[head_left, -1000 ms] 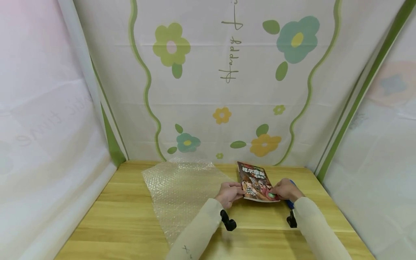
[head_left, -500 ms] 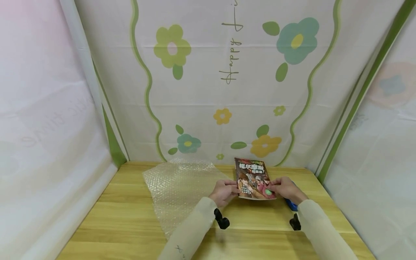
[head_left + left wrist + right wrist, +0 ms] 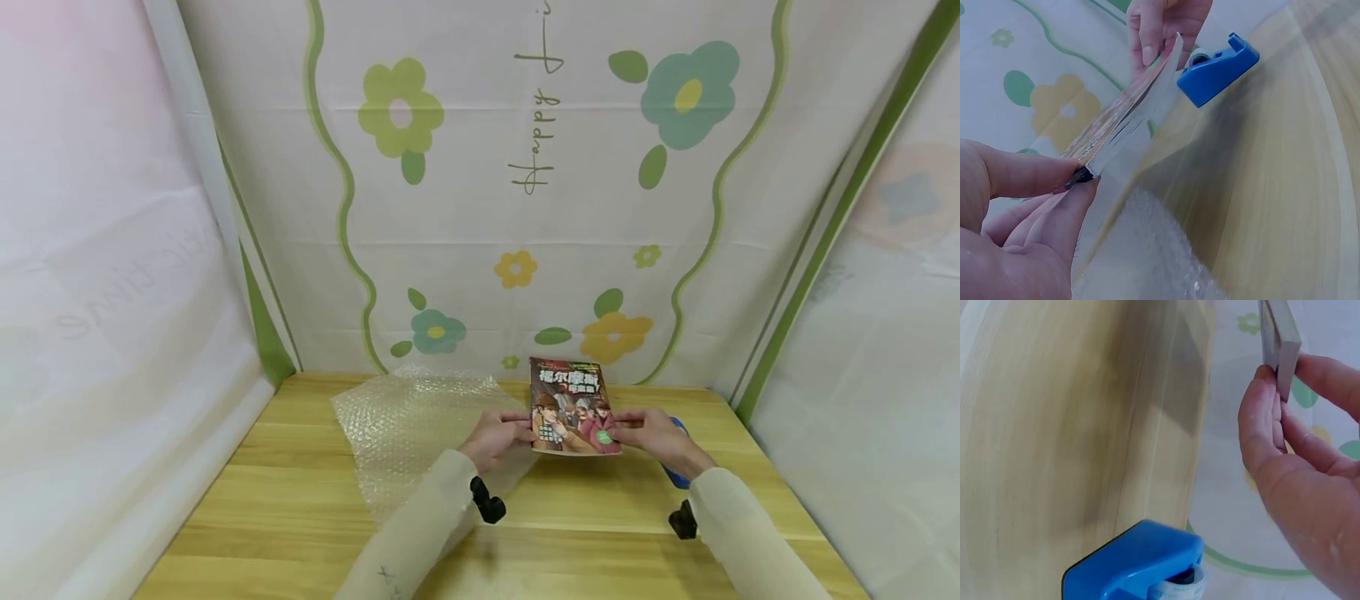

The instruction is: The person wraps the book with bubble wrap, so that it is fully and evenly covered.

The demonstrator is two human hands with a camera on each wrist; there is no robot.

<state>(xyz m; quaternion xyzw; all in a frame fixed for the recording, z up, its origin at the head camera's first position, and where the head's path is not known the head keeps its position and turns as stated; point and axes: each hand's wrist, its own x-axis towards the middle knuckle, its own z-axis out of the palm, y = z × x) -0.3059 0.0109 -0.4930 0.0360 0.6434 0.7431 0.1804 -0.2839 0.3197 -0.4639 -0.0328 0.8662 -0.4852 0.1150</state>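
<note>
A paperback book (image 3: 570, 410) with an illustrated cover and white Chinese title is held up off the table, tilted with its cover toward the head camera. My left hand (image 3: 498, 437) pinches its left edge; in the left wrist view the thumb lies on the cover and the fingers are behind the spine (image 3: 1085, 175). At the opposite edge my right hand (image 3: 658, 435) pinches it between thumb and fingers, as the right wrist view shows at the page edges (image 3: 1287, 350). A sheet of bubble wrap (image 3: 412, 433) lies flat to the left, partly under my left forearm.
A blue tape dispenser (image 3: 1219, 70) with a roll of tape stands on the wooden table (image 3: 247, 492) just beyond my right hand, partly hidden by it in the head view. Printed fabric walls (image 3: 450, 208) with flowers close off the back and both sides.
Both hands have lifted the book and carried it leftward toward the bubble wrap. The right hand has changed from fingers over the lower right corner to pinching the right edge.
</note>
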